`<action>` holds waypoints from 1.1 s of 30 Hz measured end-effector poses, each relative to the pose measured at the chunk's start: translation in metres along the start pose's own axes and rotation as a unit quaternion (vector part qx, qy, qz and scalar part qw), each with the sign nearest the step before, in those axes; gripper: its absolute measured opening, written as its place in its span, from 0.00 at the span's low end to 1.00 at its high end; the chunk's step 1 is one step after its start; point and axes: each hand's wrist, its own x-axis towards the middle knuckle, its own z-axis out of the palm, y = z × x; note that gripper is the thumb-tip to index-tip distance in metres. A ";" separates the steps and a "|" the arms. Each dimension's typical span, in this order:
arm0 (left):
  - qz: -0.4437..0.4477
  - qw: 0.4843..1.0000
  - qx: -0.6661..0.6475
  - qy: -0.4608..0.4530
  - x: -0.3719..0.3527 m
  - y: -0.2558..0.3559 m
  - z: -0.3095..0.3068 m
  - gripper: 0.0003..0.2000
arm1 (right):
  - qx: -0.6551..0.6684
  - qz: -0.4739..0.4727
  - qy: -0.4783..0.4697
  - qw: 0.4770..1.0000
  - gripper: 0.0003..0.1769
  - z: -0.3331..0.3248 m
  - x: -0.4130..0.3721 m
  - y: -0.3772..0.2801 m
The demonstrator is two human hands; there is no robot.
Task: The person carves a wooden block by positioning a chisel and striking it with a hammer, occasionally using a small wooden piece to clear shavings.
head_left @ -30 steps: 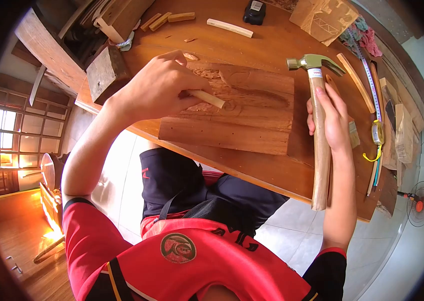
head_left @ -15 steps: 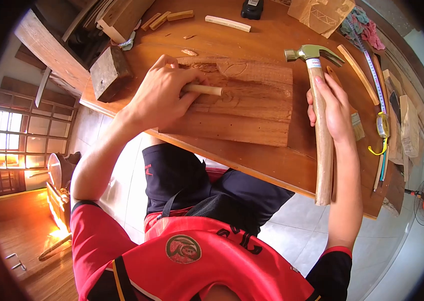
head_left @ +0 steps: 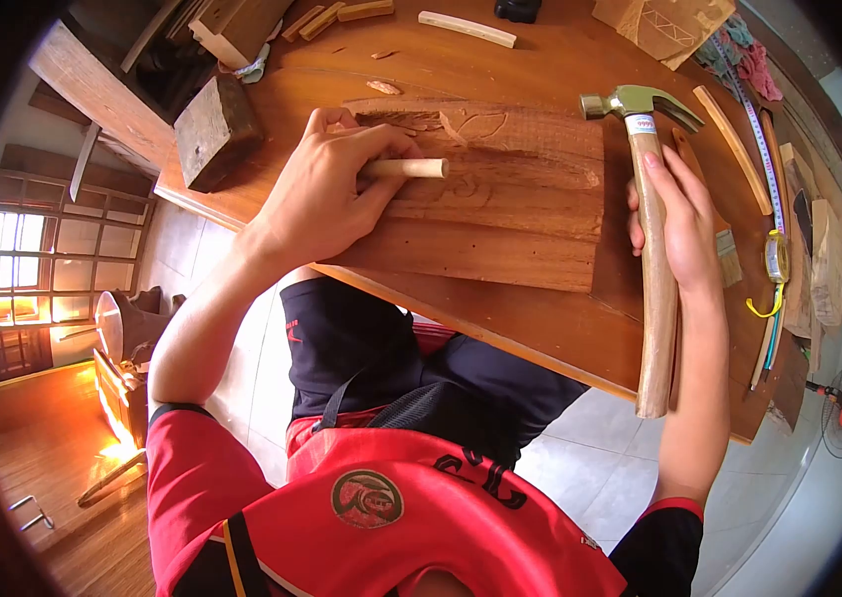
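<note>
My left hand (head_left: 326, 194) is closed around a pale, round wooden tool handle (head_left: 428, 168), whose end points right; its working end is hidden behind the fingers. Beneath that hand lies a brown wooden board (head_left: 510, 244) with carved lines and a rough, chipped patch near its far left edge. My right hand (head_left: 684, 229) grips a claw hammer (head_left: 656, 289) by its wooden shaft, to the right of the board. The hammer's metal head is at the top, claw to the right, and the shaft end points toward me.
A wooden block (head_left: 217, 134) sits at the table's left edge. Wood strips (head_left: 467, 29) and a dark object (head_left: 518, 10) lie at the far side. On the right are a tape measure (head_left: 776, 257), a brush (head_left: 728, 257), a long strip (head_left: 734, 149) and wood offcuts (head_left: 827, 264).
The camera view has shifted a little, so the board and hammer appear farther right. The handle in my left hand has tilted slightly, showing more of its end. Both hands keep their holds.
</note>
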 end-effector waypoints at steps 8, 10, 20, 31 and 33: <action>0.101 0.994 0.043 0.003 0.002 0.001 -0.005 0.24 | -0.004 0.011 0.009 1.000 0.19 0.003 0.000 -0.002; 0.126 0.991 0.043 0.016 0.002 -0.001 -0.004 0.24 | -0.009 0.016 0.010 1.000 0.19 0.004 -0.001 -0.001; 0.129 0.986 0.103 -0.013 0.013 -0.017 -0.028 0.20 | -0.017 0.020 0.013 1.000 0.19 0.006 -0.001 -0.003; 0.242 0.968 0.029 -0.058 0.025 -0.018 -0.021 0.25 | -0.023 0.025 0.015 0.999 0.19 0.007 -0.001 0.001; 0.247 0.967 0.024 -0.055 0.029 -0.016 -0.019 0.24 | -0.028 0.027 0.019 0.999 0.19 0.006 -0.002 -0.001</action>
